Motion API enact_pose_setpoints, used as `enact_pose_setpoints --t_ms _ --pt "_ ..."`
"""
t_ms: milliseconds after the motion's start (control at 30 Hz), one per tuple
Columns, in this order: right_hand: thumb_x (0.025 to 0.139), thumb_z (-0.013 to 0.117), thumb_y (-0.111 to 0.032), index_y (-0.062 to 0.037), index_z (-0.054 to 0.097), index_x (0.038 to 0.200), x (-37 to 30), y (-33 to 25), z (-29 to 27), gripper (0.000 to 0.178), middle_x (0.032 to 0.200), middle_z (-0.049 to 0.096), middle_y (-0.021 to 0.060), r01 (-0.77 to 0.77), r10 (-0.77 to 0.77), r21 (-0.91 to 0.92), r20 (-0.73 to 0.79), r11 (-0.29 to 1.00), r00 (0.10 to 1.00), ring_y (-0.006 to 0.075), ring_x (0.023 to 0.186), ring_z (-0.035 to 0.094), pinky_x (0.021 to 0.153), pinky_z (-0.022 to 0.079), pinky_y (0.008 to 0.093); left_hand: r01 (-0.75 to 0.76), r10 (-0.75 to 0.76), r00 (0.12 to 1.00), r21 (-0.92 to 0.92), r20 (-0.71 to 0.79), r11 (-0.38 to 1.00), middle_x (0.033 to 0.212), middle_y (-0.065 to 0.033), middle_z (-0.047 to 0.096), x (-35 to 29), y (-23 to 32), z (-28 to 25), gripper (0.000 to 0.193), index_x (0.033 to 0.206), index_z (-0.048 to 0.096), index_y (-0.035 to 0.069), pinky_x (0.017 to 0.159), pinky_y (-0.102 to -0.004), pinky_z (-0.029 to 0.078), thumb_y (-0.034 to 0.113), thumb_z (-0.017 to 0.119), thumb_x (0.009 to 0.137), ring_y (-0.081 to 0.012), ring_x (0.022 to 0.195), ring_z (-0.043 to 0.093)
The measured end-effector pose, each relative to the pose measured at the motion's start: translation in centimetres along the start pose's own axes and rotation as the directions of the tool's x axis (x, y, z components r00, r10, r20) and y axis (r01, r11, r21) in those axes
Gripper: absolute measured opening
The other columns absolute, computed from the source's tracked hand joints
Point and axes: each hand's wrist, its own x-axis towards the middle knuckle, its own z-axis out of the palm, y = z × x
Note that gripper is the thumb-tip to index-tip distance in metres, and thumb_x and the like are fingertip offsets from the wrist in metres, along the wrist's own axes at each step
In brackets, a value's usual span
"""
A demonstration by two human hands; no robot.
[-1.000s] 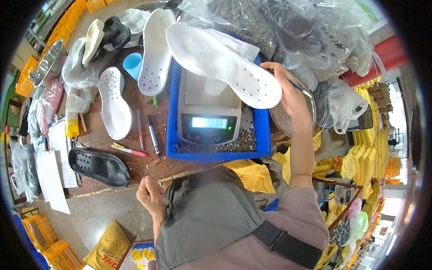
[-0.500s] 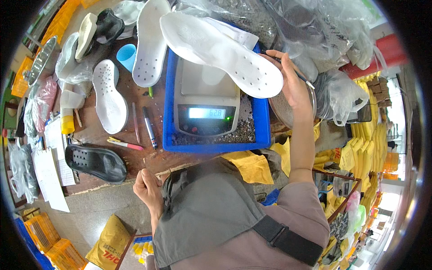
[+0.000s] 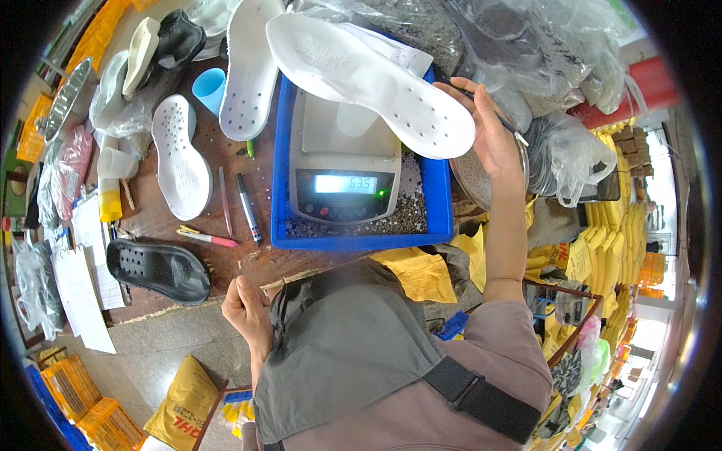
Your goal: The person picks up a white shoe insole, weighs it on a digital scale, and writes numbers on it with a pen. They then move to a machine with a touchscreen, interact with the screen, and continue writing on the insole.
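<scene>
A white foam shoe sole (image 3: 368, 71), dotted with small holes at one end, rests across the pan of a digital scale (image 3: 347, 158) with a lit display. My right hand (image 3: 492, 139) is beside the holed end, fingers bent. A slim dark pen-like tool (image 3: 520, 139) with a pale tip is tucked among those fingers. Whether the fingertips touch the sole I cannot tell. My left hand (image 3: 247, 307) is curled closed at the table's front edge by the grey apron (image 3: 346, 353); whatever its fingers may hold is hidden.
The scale stands in a blue tray (image 3: 361, 243) with loose granules. Left of it are more white soles (image 3: 182, 158), a black sole (image 3: 158, 270), a blue cup (image 3: 209, 89), a marker (image 3: 248, 210) and papers (image 3: 79, 289). Plastic bags (image 3: 571, 158) crowd the right.
The number on the scale's display has risen slightly. The sole and both hands stay nearly in place; the whole view has shifted a little.
</scene>
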Motion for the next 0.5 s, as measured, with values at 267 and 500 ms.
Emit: enact_pose_setpoints --t_ms 267,500 --pt "0.098 0.045 -0.048 -0.004 0.047 0.13 0.19 0.34 -0.11 0.054 0.127 0.058 0.0168 0.009 -0.009 0.011 0.012 1.0 1.0 0.0219 0.12 0.054 0.1 0.046 0.0375 0.002 -0.002 1.0 -0.015 -0.004 1.0 0.053 0.002 0.04 0.12 -0.11 0.0 0.046 0.062 0.041 0.005 0.046 -0.0245 0.027 0.025 0.048 0.102 -0.005 0.051 0.036" --pt "0.097 0.047 -0.049 -0.005 0.046 0.131 -0.11 0.38 0.08 0.056 0.13 0.056 0.0153 -0.027 0.022 0.092 0.055 0.995 0.998 0.0206 0.121 0.054 0.099 0.047 0.0366 0.011 -0.011 1.0 -0.002 0.004 1.0 0.052 0.0004 0.043 0.1 0.23 0.05 0.046 0.062 0.043 0.004 0.046 -0.0241 0.029 0.025 0.047 0.102 -0.0055 0.05 0.038"
